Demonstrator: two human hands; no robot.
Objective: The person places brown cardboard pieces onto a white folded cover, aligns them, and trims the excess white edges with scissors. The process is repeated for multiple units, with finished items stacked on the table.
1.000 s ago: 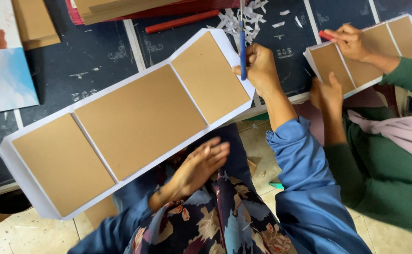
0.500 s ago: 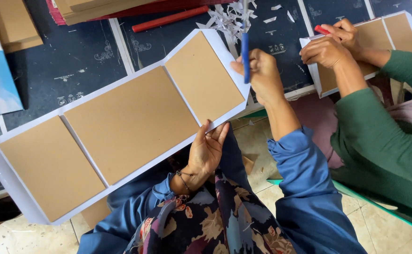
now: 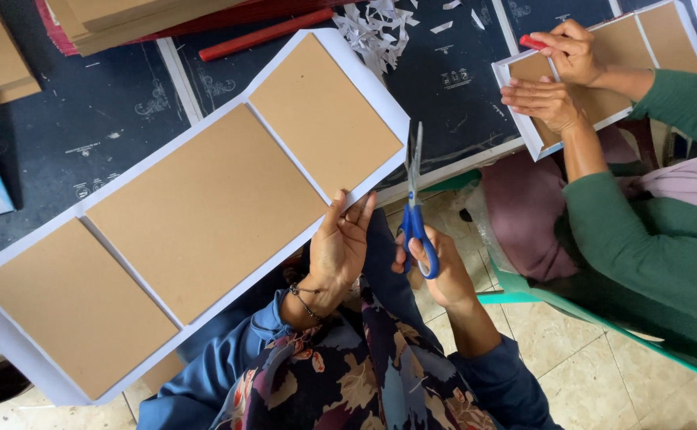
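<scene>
Dark cutting mats cover the counter (image 3: 109,119), with pale floor tiles showing near the person's lap. Across it lies a white sheet (image 3: 368,76) with 3 brown cardboard panels (image 3: 205,207) stuck on in a row, its right end hanging off the near edge. The left hand (image 3: 339,243) pinches that near right edge, thumb and fingers closed on the white border. Just right of it, the right hand (image 3: 436,267) is closed through the blue handles of scissors (image 3: 413,199), blades pointing away and nearly together, just beside the sheet's right corner but seemingly not touching it. The piece looks light and stiff where the panels sit, yet likely to fold at the gaps between them, so a hold on a panel edge seems steadier than on the thin border. White paper scraps (image 3: 376,28) lie at the far side. At the right, a co-worker's hands (image 3: 551,80) press on a similar piece.
</scene>
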